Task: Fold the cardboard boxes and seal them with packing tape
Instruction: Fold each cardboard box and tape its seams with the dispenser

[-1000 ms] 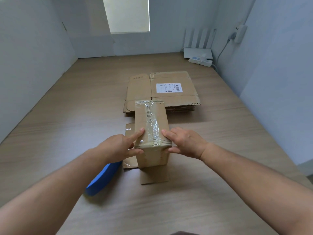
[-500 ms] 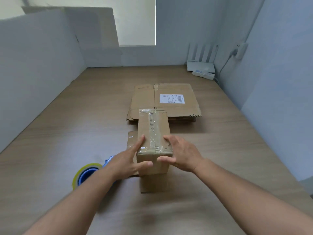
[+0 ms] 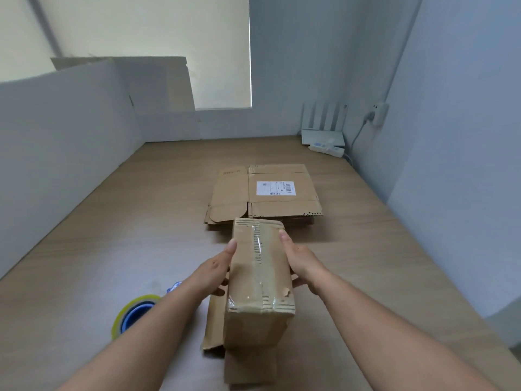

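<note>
Pale wood-grain tabletop (image 3: 112,249) fills the walled-in corner. At its centre is the small brown cardboard box sealed with clear tape (image 3: 259,277). The left hand (image 3: 217,270) and right hand (image 3: 303,262) clamp its long sides, forefingers laid along the top edges and the other fingers curled beneath. Just beyond this box lies a stack of flattened brown cardboard boxes (image 3: 234,193). A yellow-and-blue roll of packing tape (image 3: 132,311) sits near its left. The box looks light and stiff, though the tape is slick, so bare cardboard sides make the best hold.
</note>
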`<action>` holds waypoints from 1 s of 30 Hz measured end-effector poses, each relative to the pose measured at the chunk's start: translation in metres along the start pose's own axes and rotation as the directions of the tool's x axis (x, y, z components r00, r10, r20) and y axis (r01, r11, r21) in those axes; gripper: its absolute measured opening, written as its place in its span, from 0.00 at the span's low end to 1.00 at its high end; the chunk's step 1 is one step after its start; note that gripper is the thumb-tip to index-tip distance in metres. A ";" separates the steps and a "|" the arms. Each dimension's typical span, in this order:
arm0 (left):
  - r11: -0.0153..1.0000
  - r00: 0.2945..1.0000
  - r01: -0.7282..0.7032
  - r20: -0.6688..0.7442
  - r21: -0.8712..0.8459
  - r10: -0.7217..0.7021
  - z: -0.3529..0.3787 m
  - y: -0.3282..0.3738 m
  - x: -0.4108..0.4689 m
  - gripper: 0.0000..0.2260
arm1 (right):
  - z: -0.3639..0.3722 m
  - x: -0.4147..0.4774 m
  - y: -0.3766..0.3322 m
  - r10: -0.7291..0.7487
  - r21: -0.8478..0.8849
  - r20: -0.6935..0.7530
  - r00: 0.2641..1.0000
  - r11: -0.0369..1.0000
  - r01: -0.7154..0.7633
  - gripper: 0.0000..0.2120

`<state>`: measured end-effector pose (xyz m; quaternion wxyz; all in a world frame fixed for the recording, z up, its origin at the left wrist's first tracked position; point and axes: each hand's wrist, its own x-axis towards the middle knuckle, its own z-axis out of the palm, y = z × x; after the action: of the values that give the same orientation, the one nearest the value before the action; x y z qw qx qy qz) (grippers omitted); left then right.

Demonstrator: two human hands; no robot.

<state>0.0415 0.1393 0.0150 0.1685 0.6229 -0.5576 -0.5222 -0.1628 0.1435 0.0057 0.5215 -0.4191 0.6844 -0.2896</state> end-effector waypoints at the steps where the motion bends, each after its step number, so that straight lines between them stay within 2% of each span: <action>1: 1.000 1.000 -0.023 -0.009 -0.020 0.023 0.000 0.005 -0.002 0.40 | -0.001 -0.003 -0.004 -0.020 0.026 -0.001 1.000 0.999 0.020 0.32; 4: 0.974 0.991 -0.136 -0.034 -0.179 0.132 -0.010 0.024 -0.009 0.37 | -0.013 -0.011 -0.027 -0.139 0.137 -0.047 0.989 0.980 0.144 0.36; 7: 0.863 0.947 -0.322 -0.140 -0.389 0.290 -0.024 0.046 -0.019 0.37 | -0.027 -0.023 -0.052 -0.305 0.257 -0.174 0.936 0.904 0.342 0.40; 9: 0.766 0.895 -0.444 -0.255 -0.465 0.365 -0.032 0.055 -0.024 0.37 | -0.035 -0.028 -0.063 -0.341 0.359 -0.247 0.907 0.837 0.413 0.40; 11: 0.716 0.875 -0.482 -0.321 -0.505 0.363 -0.037 0.056 -0.030 0.37 | -0.039 -0.031 -0.064 -0.338 0.386 -0.262 0.904 0.822 0.419 0.38; 15: 0.816 0.946 -0.312 -0.238 -0.487 0.220 -0.031 0.038 -0.036 0.39 | -0.032 -0.028 -0.042 -0.261 0.265 -0.248 0.933 0.908 0.324 0.37; 19: 0.897 0.987 -0.156 -0.105 -0.414 0.124 -0.012 0.012 -0.042 0.30 | -0.017 -0.026 -0.010 -0.143 0.110 -0.174 0.974 0.980 0.163 0.38; 22: 0.933 0.993 -0.110 -0.070 -0.343 0.092 -0.003 0.002 -0.043 0.27 | -0.009 -0.025 0.001 -0.143 0.011 -0.175 0.974 0.989 0.147 0.34; 24: 0.953 0.993 -0.112 -0.075 -0.282 0.095 -0.001 0.000 -0.042 0.29 | -0.006 -0.025 0.000 -0.186 -0.078 -0.182 0.966 0.982 0.174 0.30; 26: 0.970 0.989 -0.126 -0.105 -0.209 0.105 0.000 0.001 -0.040 0.26 | -0.002 -0.028 -0.004 -0.209 -0.234 -0.178 0.962 0.958 0.165 0.29; 28: 0.976 0.984 -0.148 -0.127 -0.161 0.129 0.003 0.002 -0.038 0.21 | 0.005 -0.029 -0.007 -0.214 -0.451 -0.180 0.960 0.885 0.113 0.34; 30: 0.981 0.981 -0.152 -0.136 -0.118 0.136 0.006 0.004 -0.036 0.19 | 0.013 -0.029 -0.008 -0.241 -0.579 -0.198 0.950 0.811 0.085 0.35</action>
<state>0.0401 0.1715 0.0321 0.2808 0.6007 -0.5549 -0.5024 -0.1448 0.1652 0.0221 0.2524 -0.5698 0.7631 -0.1711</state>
